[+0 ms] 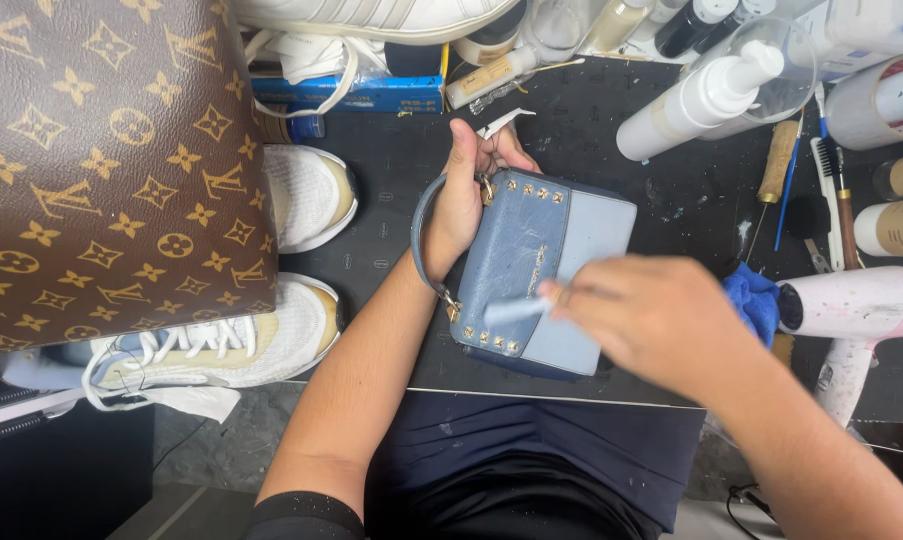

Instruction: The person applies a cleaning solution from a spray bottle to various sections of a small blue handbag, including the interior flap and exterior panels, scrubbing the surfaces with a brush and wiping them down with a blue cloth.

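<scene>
Left hand grips the blue handbag at its strap end — right hand, blurred, pinches a small brush over the flap; next stroke likely needs steady bracing.

Black worktop (evenly lit), grey speckled floor below its front edge.

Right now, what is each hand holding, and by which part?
Left hand grips the blue handbag at its top edge. Right hand pinches a small brush by its handle.
</scene>
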